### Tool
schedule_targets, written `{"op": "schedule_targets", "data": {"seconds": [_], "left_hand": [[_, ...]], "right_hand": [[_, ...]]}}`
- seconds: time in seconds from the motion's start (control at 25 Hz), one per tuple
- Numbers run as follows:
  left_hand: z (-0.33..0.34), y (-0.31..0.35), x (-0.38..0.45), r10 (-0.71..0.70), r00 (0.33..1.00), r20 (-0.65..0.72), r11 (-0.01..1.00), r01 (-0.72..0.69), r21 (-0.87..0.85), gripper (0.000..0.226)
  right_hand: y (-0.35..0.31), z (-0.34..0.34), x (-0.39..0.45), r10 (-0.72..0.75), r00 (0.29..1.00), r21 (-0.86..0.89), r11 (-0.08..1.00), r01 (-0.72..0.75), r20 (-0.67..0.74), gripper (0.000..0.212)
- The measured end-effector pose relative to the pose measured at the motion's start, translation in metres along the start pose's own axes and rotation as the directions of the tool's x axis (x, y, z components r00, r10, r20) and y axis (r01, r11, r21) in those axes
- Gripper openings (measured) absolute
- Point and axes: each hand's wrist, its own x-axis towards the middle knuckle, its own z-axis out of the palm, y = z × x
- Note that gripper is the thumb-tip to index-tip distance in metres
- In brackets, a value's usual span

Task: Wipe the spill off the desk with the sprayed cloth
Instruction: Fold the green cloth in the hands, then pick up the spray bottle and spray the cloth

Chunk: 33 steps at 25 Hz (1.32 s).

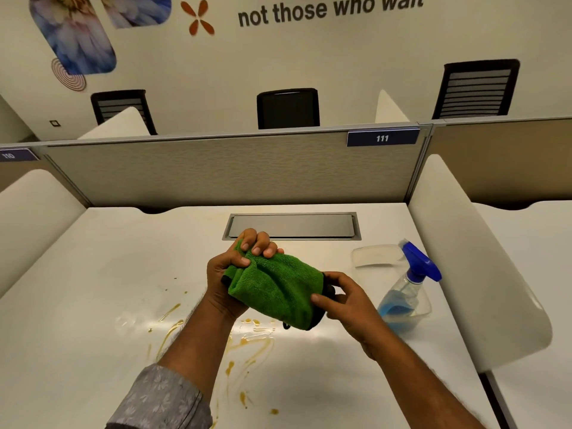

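Observation:
A green cloth (278, 286) with a black edge is held bunched above the white desk (93, 274). My left hand (235, 267) grips its upper left end in a fist. Fingers of my right hand (343, 301) pinch its lower right end. An orange-brown spill (247, 342) streaks the desk below my hands, with drops reaching the near edge and to the left.
A spray bottle (408, 292) with a blue trigger and blue liquid stands at the right, beside a clear plastic lid (377, 255). A grey cable hatch (291, 226) lies at the desk's back. White side dividers and a beige partition enclose the desk.

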Motion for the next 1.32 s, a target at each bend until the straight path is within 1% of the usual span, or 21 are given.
{"op": "schedule_targets", "data": {"seconds": [0.04, 0.08, 0.12, 0.16, 0.24, 0.28, 0.32, 0.36, 0.4, 0.48, 0.56, 0.6, 0.68, 0.76, 0.8, 0.84, 0.92, 0.96, 1.08, 1.2, 1.32], "left_hand": [[-0.001, -0.001, 0.001, -0.008, 1.000, 0.007, 1.000, 0.008, -0.019, 0.031], [-0.001, -0.003, 0.001, -0.013, 1.000, 0.014, 0.999, 0.013, -0.032, 0.030], [-0.001, -0.005, 0.002, -0.016, 1.000, 0.020, 0.999, 0.016, -0.042, 0.030], [0.000, -0.007, 0.003, -0.018, 1.000, 0.026, 0.999, 0.019, -0.049, 0.030], [0.001, -0.011, 0.005, -0.024, 0.999, 0.042, 0.998, 0.027, -0.058, 0.030], [0.002, -0.012, 0.005, -0.029, 0.998, 0.047, 0.998, 0.031, -0.059, 0.030], [0.003, -0.014, 0.006, -0.037, 0.998, 0.050, 0.998, 0.040, -0.058, 0.030], [0.005, -0.016, 0.006, -0.047, 0.998, 0.052, 0.997, 0.050, -0.057, 0.029], [0.006, -0.018, 0.007, -0.059, 0.997, 0.055, 0.996, 0.062, -0.058, 0.028], [0.008, -0.023, 0.007, -0.080, 0.996, 0.050, 0.995, 0.082, -0.048, 0.027], [0.009, -0.026, 0.005, -0.103, 0.994, 0.046, 0.994, 0.104, -0.032, 0.028], [0.009, -0.027, 0.005, -0.117, 0.992, 0.050, 0.992, 0.119, -0.032, 0.029], [0.012, -0.028, 0.004, -0.148, 0.986, 0.073, 0.987, 0.152, -0.046, 0.031], [0.016, -0.027, 0.004, -0.164, 0.983, 0.084, 0.984, 0.169, -0.056, 0.031], [0.017, -0.027, 0.004, -0.161, 0.984, 0.077, 0.985, 0.165, -0.054, 0.031], [0.018, -0.026, 0.004, -0.155, 0.986, 0.069, 0.986, 0.159, -0.054, 0.031], [0.019, -0.025, 0.005, -0.144, 0.988, 0.063, 0.986, 0.148, -0.071, 0.030], [0.019, -0.025, 0.004, -0.138, 0.989, 0.060, 0.987, 0.142, -0.078, 0.030], [0.021, -0.023, 0.005, -0.119, 0.992, 0.037, 0.990, 0.121, -0.074, 0.029], [0.024, -0.020, 0.007, -0.102, 0.994, 0.026, 0.993, 0.103, -0.061, 0.028], [0.028, -0.020, 0.010, -0.078, 0.996, 0.035, 0.995, 0.080, -0.064, 0.028]], "right_hand": [[0.007, -0.005, -0.006, -0.014, 0.995, -0.026, 1.000, 0.011, -0.097, 0.030], [0.016, -0.011, -0.011, -0.027, 0.975, -0.040, 0.999, 0.019, -0.221, 0.021], [0.026, -0.017, -0.019, -0.038, 0.932, -0.033, 0.999, 0.028, -0.360, 0.015], [0.036, -0.025, -0.026, -0.045, 0.863, -0.009, 0.999, 0.046, -0.504, 0.014], [0.052, -0.041, -0.040, -0.024, 0.674, 0.046, 0.995, 0.087, -0.738, 0.021], [0.057, -0.050, -0.043, -0.002, 0.594, 0.060, 0.995, 0.085, -0.804, 0.028], [0.059, -0.058, -0.045, 0.016, 0.544, 0.069, 0.995, 0.077, -0.839, 0.035], [0.058, -0.066, -0.044, 0.022, 0.521, 0.071, 0.995, 0.074, -0.853, 0.043], [0.055, -0.072, -0.042, 0.013, 0.514, 0.062, 0.995, 0.078, -0.857, 0.051], [0.046, -0.082, -0.033, -0.021, 0.519, 0.030, 0.995, 0.090, -0.855, 0.064], [0.037, -0.090, -0.021, -0.087, 0.563, -0.025, 0.993, 0.117, -0.822, 0.069], [0.032, -0.094, -0.014, -0.121, 0.608, -0.045, 0.989, 0.139, -0.785, 0.068], [0.023, -0.103, -0.002, -0.157, 0.720, -0.030, 0.982, 0.186, -0.675, 0.063], [0.015, -0.112, 0.011, -0.165, 0.817, -0.020, 0.982, 0.186, -0.553, 0.056], [0.015, -0.116, 0.016, -0.157, 0.848, -0.020, 0.985, 0.170, -0.507, 0.053], [0.014, -0.119, 0.022, -0.139, 0.863, -0.012, 0.988, 0.152, -0.485, 0.047], [0.011, -0.120, 0.026, -0.112, 0.868, 0.017, 0.990, 0.138, -0.485, 0.038], [0.008, -0.118, 0.025, -0.136, 0.866, 0.012, 0.987, 0.162, -0.481, 0.036], [-0.022, -0.102, 0.004, -0.299, 0.852, -0.070, 0.952, 0.299, -0.429, 0.030], [-0.063, -0.080, -0.021, -0.449, 0.838, -0.164, 0.893, 0.418, -0.311, 0.031], [-0.090, -0.051, -0.046, -0.516, 0.839, -0.175, 0.855, 0.489, -0.174, 0.032]]}}
